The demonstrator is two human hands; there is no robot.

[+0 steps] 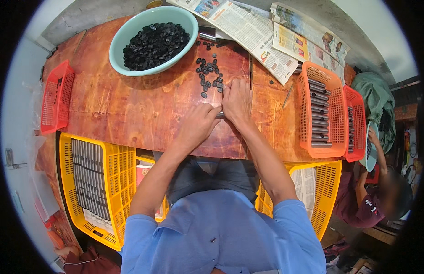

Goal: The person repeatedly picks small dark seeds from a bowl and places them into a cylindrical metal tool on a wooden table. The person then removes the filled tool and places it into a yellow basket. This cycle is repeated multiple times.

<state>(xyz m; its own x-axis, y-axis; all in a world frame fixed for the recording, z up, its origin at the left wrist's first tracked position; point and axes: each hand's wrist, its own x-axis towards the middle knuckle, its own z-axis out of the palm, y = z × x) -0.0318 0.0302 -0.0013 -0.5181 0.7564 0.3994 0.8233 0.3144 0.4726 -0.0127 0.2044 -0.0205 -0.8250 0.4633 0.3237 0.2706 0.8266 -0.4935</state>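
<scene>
My left hand (200, 119) is closed around a short grey metal tube (220, 115), of which only a bit shows between my hands. Right beside it, my right hand (238, 101) rests on the wooden table with its fingers curled; what they grip is hidden. Its index finger lies next to a loose group of small black oval plugs (207, 83). Farther back and to the left, a pale green basin (116, 50) is heaped with the same black plugs (155, 45).
Newspapers (248, 28) cover the far table edge. Orange baskets (308, 109) with metal tubes (319, 114) stand right; a red basket (56, 98) is far left. Yellow crates (120, 182) flank my legs. A co-worker (371, 201) at the right handles another green basin (371, 150).
</scene>
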